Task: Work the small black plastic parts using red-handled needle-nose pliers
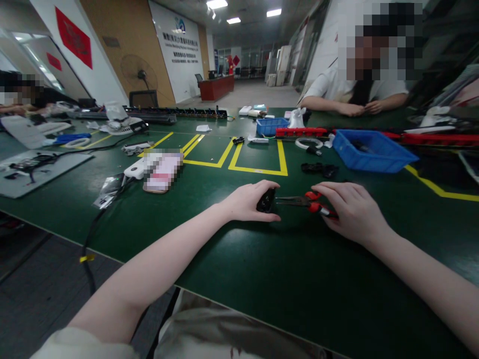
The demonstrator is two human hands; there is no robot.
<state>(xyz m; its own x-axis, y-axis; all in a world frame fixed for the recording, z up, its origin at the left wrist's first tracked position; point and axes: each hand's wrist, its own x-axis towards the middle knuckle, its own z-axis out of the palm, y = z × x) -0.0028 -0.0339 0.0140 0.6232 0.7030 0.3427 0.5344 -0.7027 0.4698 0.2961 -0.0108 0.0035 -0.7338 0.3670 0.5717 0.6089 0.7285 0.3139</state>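
Between the thumb and fingers of my left hand (250,202) is a small black part (266,200), held just above the green table (239,264). My right hand (354,209) grips red-and-black handled pliers (313,203). The pliers' thin metal jaws point left, and their tips end close to the right side of the black part; whether they touch it I cannot tell. Some black pieces (320,170) lie on the table beyond my right hand.
A blue bin (374,152) stands at the right, a smaller blue tray (272,125) farther back. A phone (163,172), a white power strip (140,167) and its black cable lie left. Across the table sits a person (355,94); another person is far left.
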